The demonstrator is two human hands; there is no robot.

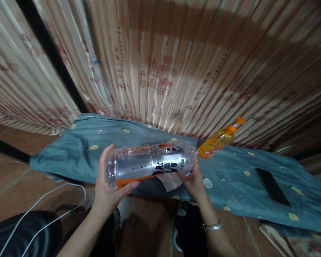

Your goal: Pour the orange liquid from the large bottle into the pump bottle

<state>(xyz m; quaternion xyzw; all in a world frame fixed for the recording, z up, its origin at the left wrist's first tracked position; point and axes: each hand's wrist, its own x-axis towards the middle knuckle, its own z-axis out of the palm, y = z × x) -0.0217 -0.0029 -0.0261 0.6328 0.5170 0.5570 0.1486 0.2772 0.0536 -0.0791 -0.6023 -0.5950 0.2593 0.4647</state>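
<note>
Clear plastic bottle (147, 163) lies crosswise between my hands, above teal patterned cloth (240, 189). Long axis runs left-right: base left, neck right, towards amber-filled bottle (216, 143). I have left hand (107, 195) curled partway round base, right hand (194, 182) nearly closed at neck, nearer white disc (208, 183).

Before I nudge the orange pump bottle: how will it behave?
The pump bottle likely tips: tall, narrow, standing on soft cloth. Probably has some heft, as amber liquid shows inside. Its smooth, glossy wall may feel slippery.
</note>
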